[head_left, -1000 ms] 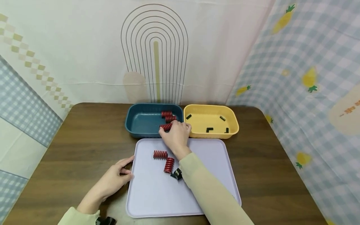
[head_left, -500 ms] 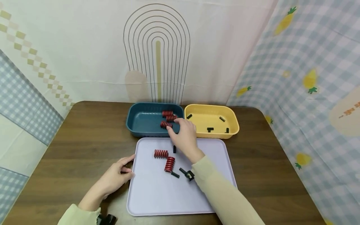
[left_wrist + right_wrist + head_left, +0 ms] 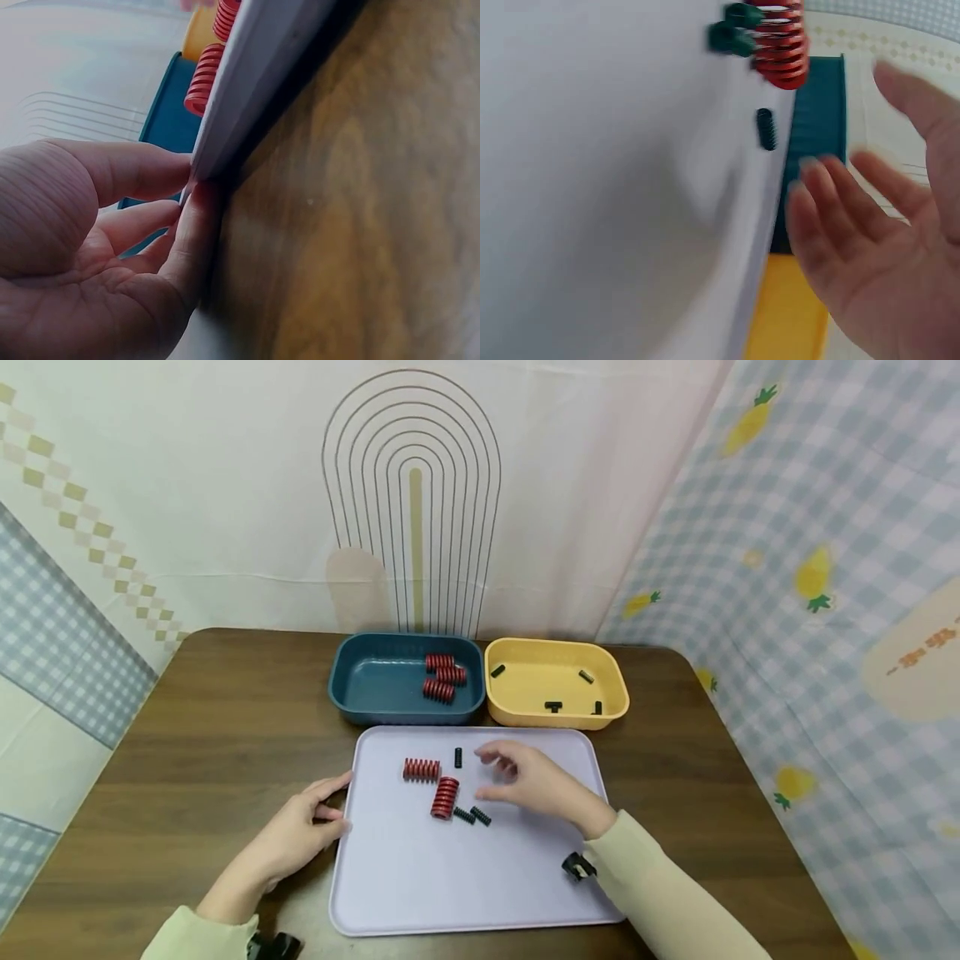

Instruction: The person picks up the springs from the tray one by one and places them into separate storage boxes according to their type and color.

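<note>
Over the lavender tray (image 3: 420,885) my right hand (image 3: 536,781) hovers with fingers spread and nothing between them. Left of it lie two red coil springs (image 3: 422,769) and three small dark green springs (image 3: 458,757), one near the far rim. The right wrist view shows that lone green spring (image 3: 766,129) near the fingertips. My left hand (image 3: 300,831) rests its fingertips against the tray's left edge; in the left wrist view, its thumb (image 3: 142,171) touches the rim. Three red springs (image 3: 438,691) lie in the teal bin (image 3: 360,714).
Next to the teal bin stands a yellow bin (image 3: 525,717) with several small dark springs inside. Both bins sit just behind the tray on the wooden table (image 3: 247,718). A patterned cloth (image 3: 555,510) hangs behind the table, with a checked cloth along the right.
My right hand has let go of a red spring in the teal bin and drawn back over the tray, uncovering the green springs. My left hand has stayed at the edge.
</note>
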Demonstrator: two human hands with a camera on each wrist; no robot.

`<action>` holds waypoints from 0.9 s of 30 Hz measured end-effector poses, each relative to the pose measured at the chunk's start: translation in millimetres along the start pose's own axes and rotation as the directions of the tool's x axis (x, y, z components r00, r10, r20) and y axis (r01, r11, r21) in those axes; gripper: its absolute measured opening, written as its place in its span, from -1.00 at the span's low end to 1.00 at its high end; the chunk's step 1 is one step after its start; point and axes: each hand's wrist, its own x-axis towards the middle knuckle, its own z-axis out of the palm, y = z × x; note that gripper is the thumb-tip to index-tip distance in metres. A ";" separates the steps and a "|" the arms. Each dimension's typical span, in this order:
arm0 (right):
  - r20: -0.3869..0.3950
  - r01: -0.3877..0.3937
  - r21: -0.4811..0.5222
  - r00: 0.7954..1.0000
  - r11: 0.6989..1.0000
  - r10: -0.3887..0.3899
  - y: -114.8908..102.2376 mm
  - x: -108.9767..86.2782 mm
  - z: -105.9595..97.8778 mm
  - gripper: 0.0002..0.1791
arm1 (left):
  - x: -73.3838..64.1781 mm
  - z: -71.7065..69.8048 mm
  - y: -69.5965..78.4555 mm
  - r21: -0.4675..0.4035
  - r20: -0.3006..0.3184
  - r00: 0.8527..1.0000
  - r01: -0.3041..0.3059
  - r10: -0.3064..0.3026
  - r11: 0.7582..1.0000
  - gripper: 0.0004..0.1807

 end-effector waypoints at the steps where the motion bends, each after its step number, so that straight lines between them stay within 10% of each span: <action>1: 0.053 -0.012 0.013 0.999 1.000 0.011 3.7 -3.5 1.0 -0.32 | -0.9 -0.8 0.0 0.002 -0.003 1.000 0.000 0.000 1.000 -0.26; 6: 0.206 -0.030 0.035 0.978 0.999 0.023 19.9 -13.4 4.3 -0.32 | -3.4 -1.9 1.4 0.010 0.000 1.000 -0.005 0.005 1.000 -0.26; 27: 0.268 0.022 -0.118 0.963 0.993 0.011 20.3 -6.7 15.6 -0.61 | -0.9 -1.9 4.1 0.046 0.015 1.000 -0.001 0.001 0.999 -0.26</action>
